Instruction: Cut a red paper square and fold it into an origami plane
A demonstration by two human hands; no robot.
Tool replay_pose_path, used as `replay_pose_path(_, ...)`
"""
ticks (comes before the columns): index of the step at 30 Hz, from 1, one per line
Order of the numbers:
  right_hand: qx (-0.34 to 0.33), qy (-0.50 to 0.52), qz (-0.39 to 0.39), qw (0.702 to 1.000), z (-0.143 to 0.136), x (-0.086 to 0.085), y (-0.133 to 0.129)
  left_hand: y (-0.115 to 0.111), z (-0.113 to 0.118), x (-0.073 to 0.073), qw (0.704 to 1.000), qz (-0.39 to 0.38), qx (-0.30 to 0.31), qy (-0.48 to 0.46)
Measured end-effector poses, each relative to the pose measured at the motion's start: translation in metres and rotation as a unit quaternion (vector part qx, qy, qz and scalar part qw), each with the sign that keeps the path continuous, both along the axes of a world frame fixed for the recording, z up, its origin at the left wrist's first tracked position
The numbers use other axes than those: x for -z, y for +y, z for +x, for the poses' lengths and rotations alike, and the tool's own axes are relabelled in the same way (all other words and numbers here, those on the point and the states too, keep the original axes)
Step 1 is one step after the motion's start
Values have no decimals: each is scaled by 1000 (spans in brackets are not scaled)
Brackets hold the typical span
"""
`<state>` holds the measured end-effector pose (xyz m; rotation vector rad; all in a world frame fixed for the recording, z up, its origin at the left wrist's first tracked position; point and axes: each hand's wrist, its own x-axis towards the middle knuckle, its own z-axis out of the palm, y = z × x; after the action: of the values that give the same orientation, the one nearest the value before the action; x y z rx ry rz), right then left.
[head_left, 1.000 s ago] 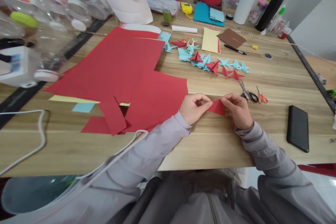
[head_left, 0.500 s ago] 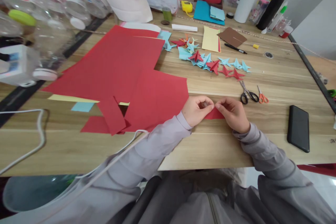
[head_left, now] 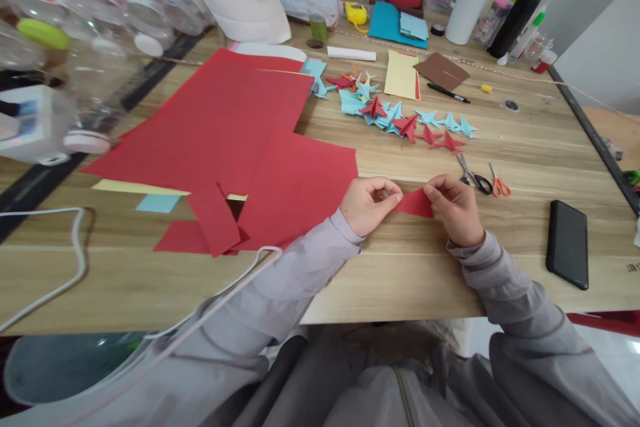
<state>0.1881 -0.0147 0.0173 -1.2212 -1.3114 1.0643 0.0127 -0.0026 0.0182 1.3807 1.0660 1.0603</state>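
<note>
Between both hands is a small piece of red paper (head_left: 416, 203), raised near the table's front edge. My left hand (head_left: 373, 203) pinches its left corner, fingers closed. At its upper right corner, my right hand (head_left: 454, 207) grips it between thumb and fingers. Large red sheets (head_left: 310, 187) lie just left of my left hand, with narrow red strips (head_left: 215, 220) on their near side. Beyond the hands, small folded red and blue paper stars (head_left: 407, 125) lie in a loose row.
Black scissors (head_left: 483, 183), partly behind my right hand, lie beside orange scissors (head_left: 500, 185). A phone (head_left: 568, 243) is at the right. Plastic bottles (head_left: 145, 17) crowd the back left. Yellow paper (head_left: 401, 73) and a black pen (head_left: 449, 93) lie farther back.
My right hand has moved right and slightly up, away from my left hand. The small red paper has turned and more of it shows between the hands.
</note>
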Motion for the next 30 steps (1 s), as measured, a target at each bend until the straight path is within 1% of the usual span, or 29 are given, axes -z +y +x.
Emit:
replay_pose_path(4, 70, 21, 6, 997, 9, 3, 7, 4, -2, 3, 998, -34, -11, -54)
replay_pose_path(7, 88, 30, -3, 996, 13, 3, 10, 7, -2, 6, 995, -45, -27, -82)
replay_pose_path(10, 57, 28, -16, 998, 10, 3, 8, 6, 1, 7, 996, -42, -39, -75)
replay_pose_path(14, 8, 24, -18, 1000, 2, 1, 4, 2, 3, 10, 999, 8, -25, -24)
replay_pose_path(16, 4, 27, -23, 999, 1, 1, 3, 2, 3, 12, 999, 25, -20, -8)
replay_pose_path(20, 5, 40, -47, 998, 3, 3, 3, 3, 2, 16, 999, 31, -13, -16)
replay_pose_path(25, -13, 53, -51, 997, 2, 5, 1, 2, 3, 14, 997, 77, 15, 22)
replay_pose_path(30, -22, 37, -52, 998, -1, 3, 0, -1, 4, 11, 998, 50, 28, 12)
